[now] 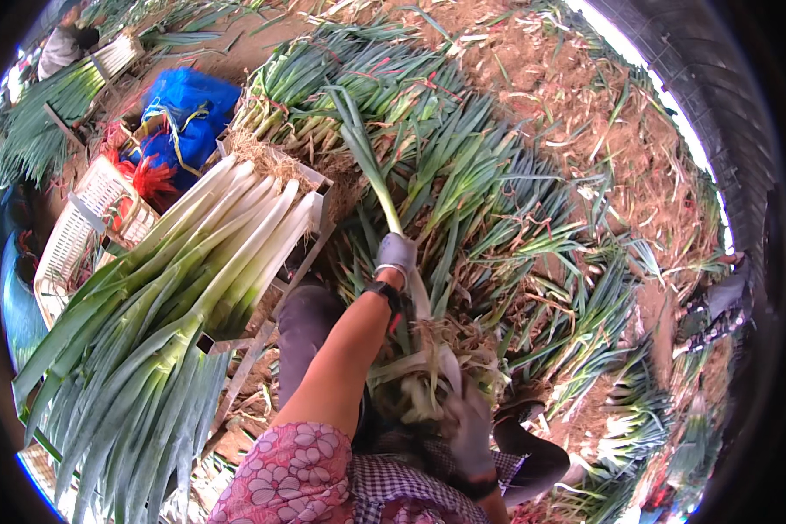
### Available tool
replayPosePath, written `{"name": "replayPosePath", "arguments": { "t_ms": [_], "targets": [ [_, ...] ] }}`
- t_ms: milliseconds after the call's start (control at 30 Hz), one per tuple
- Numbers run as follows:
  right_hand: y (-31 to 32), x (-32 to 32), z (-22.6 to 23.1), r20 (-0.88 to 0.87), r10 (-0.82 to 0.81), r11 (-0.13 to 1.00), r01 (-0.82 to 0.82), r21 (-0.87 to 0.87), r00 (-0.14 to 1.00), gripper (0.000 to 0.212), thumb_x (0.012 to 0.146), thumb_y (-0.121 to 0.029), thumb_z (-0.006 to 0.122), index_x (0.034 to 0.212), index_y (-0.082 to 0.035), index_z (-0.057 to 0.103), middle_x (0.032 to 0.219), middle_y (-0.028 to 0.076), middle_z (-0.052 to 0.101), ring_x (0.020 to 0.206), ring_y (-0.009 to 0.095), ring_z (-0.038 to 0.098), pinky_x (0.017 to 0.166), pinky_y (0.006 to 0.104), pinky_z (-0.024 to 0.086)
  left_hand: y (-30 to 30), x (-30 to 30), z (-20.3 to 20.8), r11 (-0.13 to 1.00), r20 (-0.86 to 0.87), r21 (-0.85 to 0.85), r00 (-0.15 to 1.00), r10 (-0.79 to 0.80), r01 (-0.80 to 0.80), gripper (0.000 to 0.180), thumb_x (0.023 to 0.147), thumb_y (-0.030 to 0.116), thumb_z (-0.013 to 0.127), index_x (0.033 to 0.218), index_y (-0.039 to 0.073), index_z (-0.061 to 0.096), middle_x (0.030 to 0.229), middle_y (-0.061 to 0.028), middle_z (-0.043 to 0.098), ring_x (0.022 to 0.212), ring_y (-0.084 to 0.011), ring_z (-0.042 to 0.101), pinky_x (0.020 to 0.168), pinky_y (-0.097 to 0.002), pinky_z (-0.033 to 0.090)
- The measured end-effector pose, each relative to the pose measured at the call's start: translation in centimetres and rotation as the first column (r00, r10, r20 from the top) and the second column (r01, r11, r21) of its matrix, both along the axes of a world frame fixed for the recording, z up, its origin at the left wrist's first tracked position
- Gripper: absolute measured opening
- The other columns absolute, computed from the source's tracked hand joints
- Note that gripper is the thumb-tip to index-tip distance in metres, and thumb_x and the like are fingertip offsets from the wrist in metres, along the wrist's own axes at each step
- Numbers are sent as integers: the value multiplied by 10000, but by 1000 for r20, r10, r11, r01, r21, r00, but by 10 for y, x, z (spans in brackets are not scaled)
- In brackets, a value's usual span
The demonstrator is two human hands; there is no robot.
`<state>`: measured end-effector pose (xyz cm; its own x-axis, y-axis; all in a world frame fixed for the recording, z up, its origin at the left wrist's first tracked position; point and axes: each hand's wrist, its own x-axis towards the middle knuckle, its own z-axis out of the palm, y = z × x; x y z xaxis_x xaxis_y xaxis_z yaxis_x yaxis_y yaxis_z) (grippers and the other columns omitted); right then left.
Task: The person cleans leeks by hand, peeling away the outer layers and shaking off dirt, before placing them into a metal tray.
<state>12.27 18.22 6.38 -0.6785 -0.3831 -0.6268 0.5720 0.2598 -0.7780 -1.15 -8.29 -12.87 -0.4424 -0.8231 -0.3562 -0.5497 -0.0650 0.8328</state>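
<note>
My left hand (396, 252), in a grey glove, is closed round the pale stalk of a long green onion (377, 179). Its green leaves point away from me, and its root end lies toward my lap. By the root end is my right hand (470, 426), also gloved and smeared by motion; its fingers cannot be made out. A pale strip of peel (450, 367) hangs just above it, among dry peelings and roots (410, 384) over my lap. To my left, a thick row of cleaned green onions (227, 236) lies on a metal rack (316, 183), roots at the far end.
Heaps of unpeeled green onions (463, 148) spread ahead and right over brown soil (533, 79). At left stand a white plastic basket (70, 231) and a blue bag (192, 113) beside red ties (148, 177). Another person (61, 48) sits far left by a loaded rack.
</note>
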Motion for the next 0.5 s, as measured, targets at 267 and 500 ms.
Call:
{"name": "replayPosePath", "arguments": {
  "t_ms": [267,500],
  "targets": [
    [35,-77,-42,-411,257,961,-187,204,875,540,808,-184,685,1277,14,506,838,64,639,684,88,582,639,254,475,29,12,36,938,95,-127,945,-312,323,395,816,340,583,869,-45,656,817,-210,662,807,-347,665,700,-413,508],
    [-35,-58,-78,-660,415,910,-280,306,626,526,824,-173,646,1284,30,492,1191,133,586,1018,197,565,852,298,457,53,45,71,889,53,-144,901,-431,434,390,823,329,632,938,-44,644,804,-218,660,797,-347,666,704,-398,523]
  ]
}}
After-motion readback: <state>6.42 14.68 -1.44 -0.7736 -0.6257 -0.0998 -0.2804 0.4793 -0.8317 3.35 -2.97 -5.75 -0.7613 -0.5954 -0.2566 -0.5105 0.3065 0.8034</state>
